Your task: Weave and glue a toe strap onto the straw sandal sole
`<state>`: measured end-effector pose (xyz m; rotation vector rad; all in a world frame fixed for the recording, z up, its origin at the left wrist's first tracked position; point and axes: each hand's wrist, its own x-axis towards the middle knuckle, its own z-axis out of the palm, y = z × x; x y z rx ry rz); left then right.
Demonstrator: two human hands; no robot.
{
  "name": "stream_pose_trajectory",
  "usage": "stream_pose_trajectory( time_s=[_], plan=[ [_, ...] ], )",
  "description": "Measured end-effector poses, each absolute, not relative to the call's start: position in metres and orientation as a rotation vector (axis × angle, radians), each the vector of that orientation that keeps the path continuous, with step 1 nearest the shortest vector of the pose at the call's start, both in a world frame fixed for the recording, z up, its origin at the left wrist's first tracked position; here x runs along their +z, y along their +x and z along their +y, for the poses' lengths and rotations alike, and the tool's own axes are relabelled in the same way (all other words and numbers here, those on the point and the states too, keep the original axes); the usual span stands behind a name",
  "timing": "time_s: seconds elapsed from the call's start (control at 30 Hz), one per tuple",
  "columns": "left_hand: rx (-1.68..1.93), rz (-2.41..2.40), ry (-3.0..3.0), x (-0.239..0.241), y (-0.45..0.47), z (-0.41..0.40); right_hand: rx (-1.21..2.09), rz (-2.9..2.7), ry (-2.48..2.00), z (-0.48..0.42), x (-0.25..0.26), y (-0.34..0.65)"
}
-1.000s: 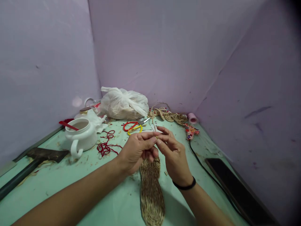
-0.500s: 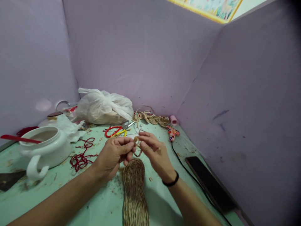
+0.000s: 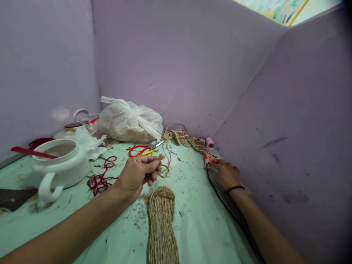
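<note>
My left hand [image 3: 141,174] is closed in a pinch on the frayed end of a thin braided straw cord [image 3: 165,171]. The cord loops down beside the fingers and runs back toward the far pile. Below this hand lies a woven straw sole [image 3: 162,220], its rounded end pointing away from me. My right hand [image 3: 227,174] is at the right, its fingers closing on a small thing covered in colourful patterned cloth [image 3: 208,156]. A black cable [image 3: 216,190] leads from that thing toward me. The fingertips are partly hidden, so the grip is not fully clear.
Scissors [image 3: 139,150], coiled straw pieces [image 3: 184,139] and a pink thread spool [image 3: 210,143] lie at the back by a white plastic bag [image 3: 129,123]. Red yarn [image 3: 100,181] and a white pot [image 3: 66,167] with a red stick are left. Walls enclose the table.
My right hand has left the straw cord and moved right to the patterned thing. My left hand still pinches the cord. The whole view has shifted slightly.
</note>
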<state>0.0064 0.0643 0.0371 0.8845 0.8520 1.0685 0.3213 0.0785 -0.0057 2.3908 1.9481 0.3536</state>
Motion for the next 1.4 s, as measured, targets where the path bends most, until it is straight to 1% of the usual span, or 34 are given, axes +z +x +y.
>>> stream_pose_trajectory(
  time_s=[0.13,0.3,0.37,0.47,0.5,0.53,0.57,0.6,0.63,0.67,0.7,0.77,0.87,1.03,1.1,1.17,1.3,1.4],
  plan=[
    [1.051,0.864,0.883,0.036,0.008,0.063,0.376,2.013,2.380,0.083,0.001,0.316],
    [1.028,0.850,0.875,0.035,0.010,0.058,0.290,2.120,2.530,0.085,0.016,0.296],
    [1.005,0.830,0.867,0.032,0.012,0.056,0.210,2.251,2.583,0.078,0.023,0.270],
    [0.954,0.780,0.867,0.029,0.015,0.051,-0.072,2.579,2.503,0.055,0.029,0.217],
    [0.942,0.757,0.871,0.028,0.015,0.050,-0.249,2.728,2.430,0.045,0.030,0.199],
    [0.928,0.735,0.876,0.027,0.016,0.048,-0.765,2.987,2.336,0.036,0.030,0.184],
    [0.913,0.718,0.883,0.027,0.016,0.046,-1.269,3.129,2.216,0.028,0.030,0.170],
    [0.898,0.705,0.891,0.026,0.016,0.044,-1.623,3.140,2.162,0.022,0.030,0.160],
    [0.888,0.697,0.899,0.026,0.016,0.042,-1.907,3.113,2.112,0.017,0.030,0.154],
    [0.875,0.693,0.909,0.025,0.015,0.041,-2.100,3.060,2.092,0.014,0.029,0.150],
    [0.862,0.689,0.917,0.024,0.015,0.040,-2.217,3.008,2.087,0.012,0.028,0.149],
    [0.836,0.674,0.932,0.022,0.015,0.038,-2.343,2.946,2.064,0.011,0.027,0.150],
    [0.793,0.662,0.951,0.019,0.018,0.036,-2.343,2.941,2.091,0.012,0.024,0.156],
    [0.811,0.878,1.136,0.027,0.025,0.036,-2.122,2.962,2.293,0.011,0.025,0.163],
    [0.918,0.985,1.316,0.036,0.023,0.037,-2.026,2.939,2.343,0.010,0.028,0.167],
    [1.029,0.993,1.584,0.045,0.018,0.035,-1.913,2.931,2.310,0.008,0.030,0.170],
    [0.921,0.764,2.124,0.050,0.010,0.029,-1.725,2.901,2.169,0.004,0.029,0.170],
    [0.994,0.750,2.304,0.038,0.009,0.026,-1.649,2.843,2.186,0.001,0.025,0.168]
  ],
)
